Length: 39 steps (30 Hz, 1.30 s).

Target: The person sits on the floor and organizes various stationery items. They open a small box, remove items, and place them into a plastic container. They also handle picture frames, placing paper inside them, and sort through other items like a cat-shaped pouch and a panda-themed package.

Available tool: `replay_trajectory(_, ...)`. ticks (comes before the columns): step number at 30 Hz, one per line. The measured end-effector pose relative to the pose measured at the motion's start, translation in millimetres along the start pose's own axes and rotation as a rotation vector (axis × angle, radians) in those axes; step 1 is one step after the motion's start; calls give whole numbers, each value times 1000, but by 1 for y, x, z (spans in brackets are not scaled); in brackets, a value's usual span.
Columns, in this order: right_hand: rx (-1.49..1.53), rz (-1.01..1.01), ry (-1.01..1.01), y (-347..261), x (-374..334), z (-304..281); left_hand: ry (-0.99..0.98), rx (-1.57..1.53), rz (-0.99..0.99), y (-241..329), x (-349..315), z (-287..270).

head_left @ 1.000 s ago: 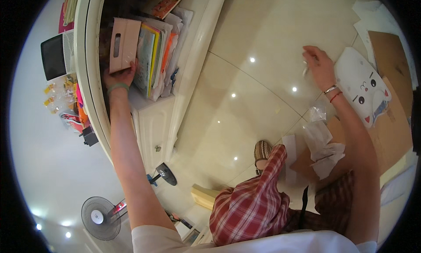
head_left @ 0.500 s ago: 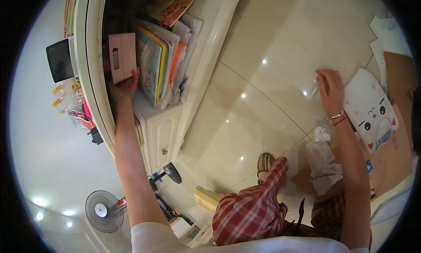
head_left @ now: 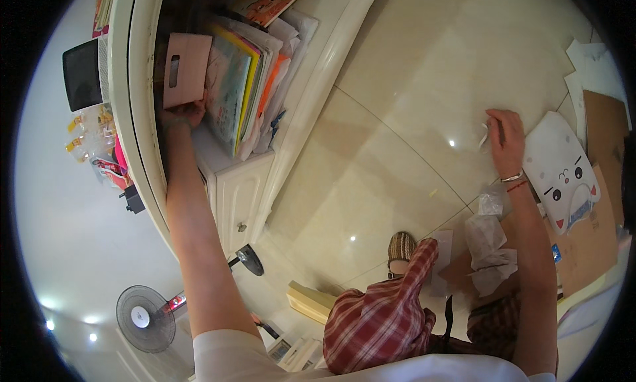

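Note:
Inside the cabinet at the left, a pale pink flat-faced box (head_left: 187, 69) with a long dark slot stands beside upright books and folders (head_left: 242, 84). My left hand (head_left: 185, 113) grips its lower edge; part of the fingers is hidden behind it. Over the floor at the right, my right hand (head_left: 507, 140) is closed, fingers bent, around a small thin white strip (head_left: 483, 136) that pokes out by the fingertips. Close to that hand lies a white board with a cartoon face (head_left: 556, 170).
The cream cabinet (head_left: 252, 180) has a knobbed door under the shelf. Crumpled clear plastic and tissue (head_left: 489, 246) lie near my right forearm, beside brown cardboard (head_left: 586, 230). A slipper (head_left: 401, 248) shows below, next to red plaid cloth (head_left: 377, 326). A fan (head_left: 146, 318) stands lower left.
My left hand and the pink box sit slightly higher in the picture, deeper in the cabinet. The view has shifted a little. My right hand keeps nearly the same pose with the white strip.

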State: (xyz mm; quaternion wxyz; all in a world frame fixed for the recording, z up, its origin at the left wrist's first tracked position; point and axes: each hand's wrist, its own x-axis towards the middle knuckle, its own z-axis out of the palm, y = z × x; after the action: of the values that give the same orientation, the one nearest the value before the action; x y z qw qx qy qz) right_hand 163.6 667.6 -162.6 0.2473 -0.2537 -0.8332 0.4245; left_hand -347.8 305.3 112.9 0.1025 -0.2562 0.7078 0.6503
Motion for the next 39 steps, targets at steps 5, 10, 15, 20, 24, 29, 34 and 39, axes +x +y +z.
replay_trajectory(5,-21,-24,-8,1,1,0,45,-56,-27,1,-19,6)
replay_trajectory(10,-35,-21,-1,0,1,0,81,-4,96,-6,-22,15)
replay_trajectory(15,-27,-41,8,-1,0,3,136,259,382,4,16,-19)
replay_trajectory(20,-70,-34,20,4,1,-2,198,1099,1369,-38,-13,14)
replay_trajectory(24,-75,-47,5,-2,1,-1,198,989,1206,-19,-11,-11)
replay_trajectory(29,-91,-67,15,1,2,2,239,946,1286,-20,5,-4)
replay_trajectory(34,-94,-48,-1,1,2,1,465,978,1288,-24,18,28)
replay_trajectory(39,-94,-45,8,0,2,0,444,895,1235,-12,35,60)
